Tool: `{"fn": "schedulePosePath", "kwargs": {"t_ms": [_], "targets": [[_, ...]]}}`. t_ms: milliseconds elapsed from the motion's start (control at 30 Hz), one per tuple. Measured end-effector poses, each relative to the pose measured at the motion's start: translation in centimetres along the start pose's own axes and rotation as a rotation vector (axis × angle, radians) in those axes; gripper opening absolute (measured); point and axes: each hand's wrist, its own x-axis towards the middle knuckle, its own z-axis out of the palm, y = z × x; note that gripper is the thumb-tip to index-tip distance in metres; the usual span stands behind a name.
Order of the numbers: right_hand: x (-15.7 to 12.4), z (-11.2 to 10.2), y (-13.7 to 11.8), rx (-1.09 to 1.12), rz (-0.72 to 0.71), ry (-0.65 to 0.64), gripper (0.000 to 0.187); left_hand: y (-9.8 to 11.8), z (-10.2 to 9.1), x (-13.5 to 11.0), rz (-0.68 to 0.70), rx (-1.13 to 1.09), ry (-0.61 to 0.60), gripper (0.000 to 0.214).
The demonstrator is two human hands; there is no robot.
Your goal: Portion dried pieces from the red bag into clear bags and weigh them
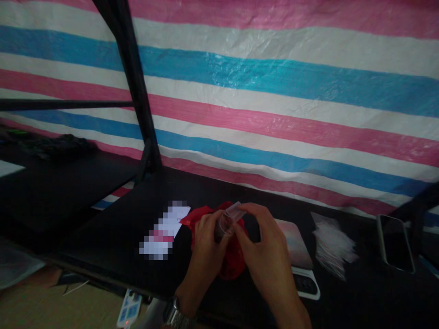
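Note:
Both hands meet over a red plastic bag (233,265) on the black table. Between them is a small clear plastic bag (234,212), its mouth seeming to be spread into a rounded opening. My left hand (206,237) is closed around its near left side, with a metal-band watch on the wrist. My right hand (269,242) pinches its right edge between thumb and fingers. Something dark shows through the clear plastic, but I cannot make out what. The fingers hide part of the red bag.
Right of my hands sits a white digital scale (305,282) with a flat reflective top. Beyond it lie a pile of clear small bags (332,244) and a phone (396,242). A white paper slip (181,214) is at left. A black metal post (135,87) stands before the striped sheet.

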Motion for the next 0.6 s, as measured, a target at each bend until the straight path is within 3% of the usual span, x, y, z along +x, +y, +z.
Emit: {"fn": "schedulePosePath", "kwargs": {"t_ms": [100,233,300,400,600], "targets": [[0.1,1.0,0.6,0.041,0.092,0.052,0.025,0.3,-0.7,0.3,-0.078,-0.118,0.138,0.033],[0.0,3.0,1.4,-0.044,0.209,-0.256,0.023,0.4,-1.8,0.9,-0.127,-0.187,0.28,0.037],[-0.1,3.9,1.5,-0.187,0.229,-0.367,0.024,0.2,-2.2,1.1,-0.141,-0.173,0.291,0.037],[0.0,5.1,1.6,-0.363,0.239,-0.432,0.023,-0.1,-2.5,1.2,-0.164,-0.155,0.285,0.037],[0.2,6.6,1.5,-0.236,0.249,-0.441,0.019,-1.2,-2.7,1.1,-0.272,-0.237,0.286,0.041]]}}
